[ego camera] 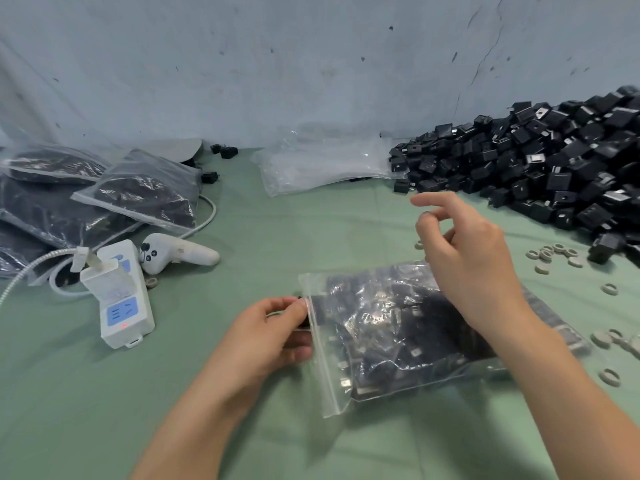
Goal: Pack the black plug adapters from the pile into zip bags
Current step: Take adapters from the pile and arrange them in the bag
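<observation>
Left hand (273, 327): I'm pinching the zip edge of the bag (391, 334), fingers curled round it, at the worktop's (242, 237) near middle.
Right hand (464, 258): I'm hovering it over the bag, fingers loose and half-curled, holding nothing.
Bag: it's lying flat, stuffed with adapters (367, 382), mouth facing left; I cannot tell whether the zip is sealed.
Step, as I'm judging it: closing the zip. I'm wanting to run a pinch along the strip end to end, pushing air out and keeping adapters off the track.
Pile (540, 168): blocky, hard-edged, matte black, heaping up at the far right corner.
Plastic: thin, clear, crinkly, glinting; empty bags (322, 164) are lying far middle, filled bags (138, 188) far left.
Worktop: soft green cloth.
</observation>
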`<state>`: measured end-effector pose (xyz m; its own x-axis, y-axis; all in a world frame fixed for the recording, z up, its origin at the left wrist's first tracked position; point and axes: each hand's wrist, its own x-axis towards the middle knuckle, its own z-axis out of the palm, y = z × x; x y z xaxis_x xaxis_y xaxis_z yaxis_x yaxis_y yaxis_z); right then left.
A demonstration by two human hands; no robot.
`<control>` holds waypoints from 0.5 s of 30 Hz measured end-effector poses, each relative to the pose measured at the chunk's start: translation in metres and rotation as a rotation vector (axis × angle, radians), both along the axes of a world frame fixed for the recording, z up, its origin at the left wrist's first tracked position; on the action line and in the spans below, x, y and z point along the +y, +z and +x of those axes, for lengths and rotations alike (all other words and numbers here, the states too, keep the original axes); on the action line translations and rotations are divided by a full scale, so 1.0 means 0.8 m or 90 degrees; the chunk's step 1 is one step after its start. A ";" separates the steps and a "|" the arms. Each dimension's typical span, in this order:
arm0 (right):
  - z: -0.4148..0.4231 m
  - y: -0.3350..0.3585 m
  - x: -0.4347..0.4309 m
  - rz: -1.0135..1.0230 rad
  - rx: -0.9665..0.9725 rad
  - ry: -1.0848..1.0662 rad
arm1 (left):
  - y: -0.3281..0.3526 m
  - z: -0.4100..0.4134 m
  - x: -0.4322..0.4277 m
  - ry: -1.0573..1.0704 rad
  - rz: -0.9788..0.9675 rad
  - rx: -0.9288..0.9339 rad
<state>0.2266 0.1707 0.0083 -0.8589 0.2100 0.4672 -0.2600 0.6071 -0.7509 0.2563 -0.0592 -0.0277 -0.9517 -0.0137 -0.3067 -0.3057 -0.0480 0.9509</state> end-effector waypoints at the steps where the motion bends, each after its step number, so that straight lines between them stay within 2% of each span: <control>1: -0.001 0.000 0.002 -0.024 -0.007 0.000 | 0.000 -0.003 0.005 0.006 0.004 0.007; 6: -0.004 0.000 0.011 -0.168 0.012 0.004 | -0.006 -0.016 0.027 0.048 0.042 0.030; 10: -0.005 -0.002 0.016 -0.211 0.003 0.017 | -0.012 -0.017 0.039 0.057 0.017 0.039; 15: -0.004 -0.003 0.018 -0.214 0.002 0.022 | -0.006 -0.022 0.041 0.084 0.162 0.021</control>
